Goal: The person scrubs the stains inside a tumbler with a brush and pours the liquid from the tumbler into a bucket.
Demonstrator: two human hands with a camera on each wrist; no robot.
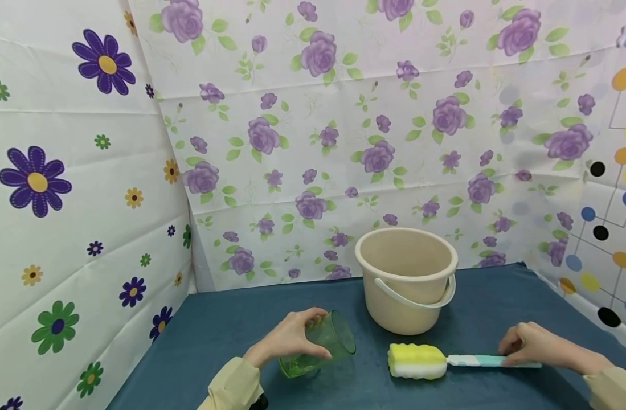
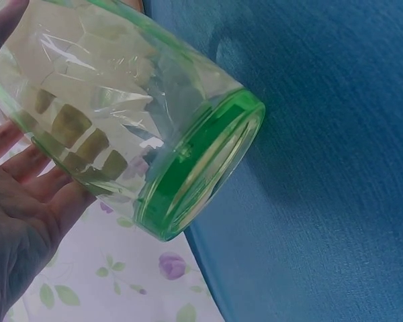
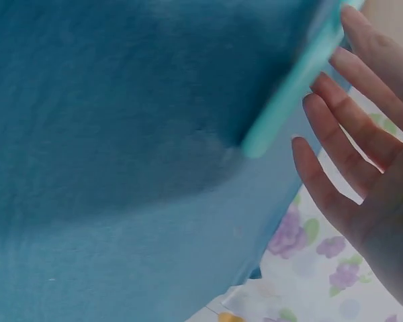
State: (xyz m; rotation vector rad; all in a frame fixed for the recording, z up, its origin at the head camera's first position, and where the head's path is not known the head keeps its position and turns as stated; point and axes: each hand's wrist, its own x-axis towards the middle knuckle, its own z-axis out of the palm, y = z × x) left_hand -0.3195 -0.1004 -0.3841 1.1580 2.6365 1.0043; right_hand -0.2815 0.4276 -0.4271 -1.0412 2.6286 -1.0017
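Observation:
My left hand (image 1: 292, 336) grips a clear green plastic cup (image 1: 338, 336), tilted on its side above the table, with its mouth towards the right. In the left wrist view the fingers (image 2: 60, 181) wrap round the cup's side, and its bright green base (image 2: 201, 168) points towards the camera. At the right, my right hand (image 1: 535, 344) pinches the teal handle (image 1: 489, 361) of a bottle brush whose yellow and white sponge head (image 1: 417, 361) points left. The handle's end (image 3: 262, 141) shows in the right wrist view, where the thumb is out of sight.
A cream bucket (image 1: 405, 307) with a white carrying handle stands behind the sponge head. Dark blue cloth (image 1: 230, 324) covers the table. Flowered sheets (image 1: 271, 199) hang behind and at the left, and a dotted one at the right.

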